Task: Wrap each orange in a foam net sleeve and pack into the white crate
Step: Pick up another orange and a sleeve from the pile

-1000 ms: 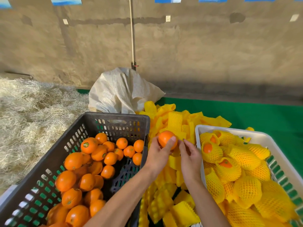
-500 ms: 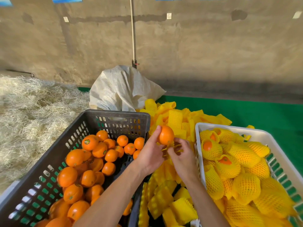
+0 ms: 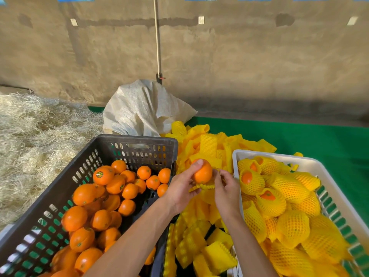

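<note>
Step in hand: seating the bare round orange [image 3: 202,171] into the mouth of a yellow foam net sleeve [image 3: 201,186].

Your left hand [image 3: 182,187] holds the orange at centre frame, thumb over its top and fingers curled behind it. It hangs above the loose pile of flat yellow foam sleeves [image 3: 207,145], between the dark slatted plastic crate of bare oranges [image 3: 137,142] at lower left and the white plastic crate [image 3: 311,159] at right.

Your right hand [image 3: 225,188] pinches the sleeve's rim just below and beside the fruit. The mouth looks only partly opened. Whether the orange has entered it cannot be told.

Procedure:
1. Spread the mouth wider than the fruit before pushing. Foam net probably tears if forced over a wide point.
2. Keep the left thumb on top as a stop and press the orange down along the sleeve's axis.
3. Draw the rim upward evenly around the fruit, not from one side only.
4. Leave only a small patch of peel showing, as on the wrapped oranges [image 3: 269,200] already in the white crate.
5. Place the wrapped fruit in a gap among those, without dropping it.
</note>
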Demonstrator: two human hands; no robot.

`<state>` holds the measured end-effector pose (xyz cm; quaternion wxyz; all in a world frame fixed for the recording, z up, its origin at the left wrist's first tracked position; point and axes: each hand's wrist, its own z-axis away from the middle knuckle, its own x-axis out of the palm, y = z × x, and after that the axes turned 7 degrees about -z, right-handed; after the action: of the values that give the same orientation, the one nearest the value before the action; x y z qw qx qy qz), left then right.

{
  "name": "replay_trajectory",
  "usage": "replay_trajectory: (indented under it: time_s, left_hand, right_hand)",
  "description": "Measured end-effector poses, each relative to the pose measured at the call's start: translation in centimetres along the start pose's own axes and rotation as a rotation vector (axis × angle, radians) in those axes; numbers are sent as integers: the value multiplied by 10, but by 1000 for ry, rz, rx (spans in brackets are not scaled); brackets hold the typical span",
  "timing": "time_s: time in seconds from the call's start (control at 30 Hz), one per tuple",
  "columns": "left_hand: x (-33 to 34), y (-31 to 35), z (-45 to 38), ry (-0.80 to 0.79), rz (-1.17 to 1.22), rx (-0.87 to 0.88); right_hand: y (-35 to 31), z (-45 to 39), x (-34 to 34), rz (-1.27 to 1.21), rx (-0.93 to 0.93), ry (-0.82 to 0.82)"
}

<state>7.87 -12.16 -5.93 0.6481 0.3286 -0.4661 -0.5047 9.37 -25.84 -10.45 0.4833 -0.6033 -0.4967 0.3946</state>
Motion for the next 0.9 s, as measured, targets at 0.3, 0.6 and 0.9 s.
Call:
replay_trajectory:
  time_s: [0.3,0.6,0.9]
  left_hand:
    - [11,-20,-3,188,-754,528]
    - [3,-15,-5,315,-693,608]
    - [-11,-21,-13,351,-834,716]
  right_hand:
    - [-9,5,-6,255,-463,160]
    - [-27,16,-4,439,-774,14]
    - [-25,24,12,548,-931,-1]
